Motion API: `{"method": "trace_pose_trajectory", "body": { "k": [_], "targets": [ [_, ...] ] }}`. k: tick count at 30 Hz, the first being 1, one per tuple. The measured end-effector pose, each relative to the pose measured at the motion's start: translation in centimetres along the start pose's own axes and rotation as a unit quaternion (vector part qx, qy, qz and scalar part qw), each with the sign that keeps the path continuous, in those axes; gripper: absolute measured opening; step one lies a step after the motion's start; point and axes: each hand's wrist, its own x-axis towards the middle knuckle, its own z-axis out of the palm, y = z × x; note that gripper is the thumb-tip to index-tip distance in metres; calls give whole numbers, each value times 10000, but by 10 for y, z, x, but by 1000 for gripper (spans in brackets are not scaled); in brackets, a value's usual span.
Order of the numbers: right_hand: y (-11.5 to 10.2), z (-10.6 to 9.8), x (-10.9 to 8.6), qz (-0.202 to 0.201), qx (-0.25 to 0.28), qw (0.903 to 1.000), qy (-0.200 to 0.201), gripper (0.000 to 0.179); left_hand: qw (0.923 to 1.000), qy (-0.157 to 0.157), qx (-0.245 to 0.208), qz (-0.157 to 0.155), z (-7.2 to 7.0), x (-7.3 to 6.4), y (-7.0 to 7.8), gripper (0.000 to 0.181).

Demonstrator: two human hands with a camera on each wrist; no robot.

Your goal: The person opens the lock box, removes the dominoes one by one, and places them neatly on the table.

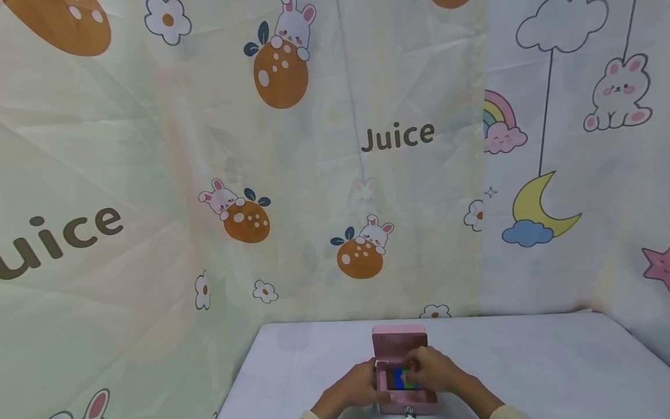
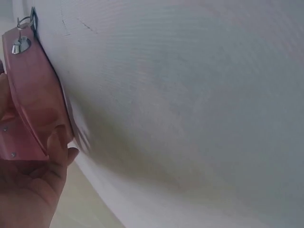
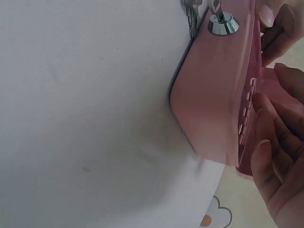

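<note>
A pink metal cash box [image 1: 400,405] stands on the table with its lid [image 1: 400,330] raised. My left hand [image 1: 359,384] grips the box by its left side; in the left wrist view, that hand [image 2: 35,190] has fingers on the box's side wall [image 2: 35,85]. Inside the box lie a blue item [image 1: 399,378] and a green one, whose kind I cannot tell. My right hand [image 1: 435,369] reaches over the opening from the right with bent fingers, partly covering the contents. Whether it pinches something is hidden, also in the right wrist view, where the hand [image 3: 280,156] is beside the box rim.
A key sits in the silver lock [image 3: 223,24] on the box's front, with another key [image 3: 192,16] hanging beside it. The white tabletop [image 1: 549,366] extends to both sides. Behind it hangs a printed cloth [image 1: 314,174] with rabbits and oranges.
</note>
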Motion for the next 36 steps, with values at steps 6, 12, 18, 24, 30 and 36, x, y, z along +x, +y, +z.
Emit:
{"method": "trace_pose_trajectory", "body": {
  "k": [6, 12, 18, 24, 30, 36],
  "targets": [
    [-3, 8, 3, -129, -284, 9995, -11, 26, 9994, -130, -287, 155, 0, -1, 1, 63],
    [-8, 17, 4, -257, -317, 9992, 56, 23, 9997, -91, -173, 158, -1, -2, 1, 63],
    [-8, 27, 7, -157, -565, 9983, 72, 24, 9986, -10, -448, 267, 0, -7, 4, 61],
    [-4, 30, 12, -315, -1034, 9941, 110, 29, 9997, 22, -39, 258, -1, -6, 11, 68],
    [-4, 32, 16, -465, -1301, 9904, 105, 34, 9997, 118, 158, 119, 1, -4, 11, 72],
    [-6, 37, 17, -586, -1432, 9877, 218, 33, 9999, 23, -43, 102, 5, -3, 1, 76]
  ]
}}
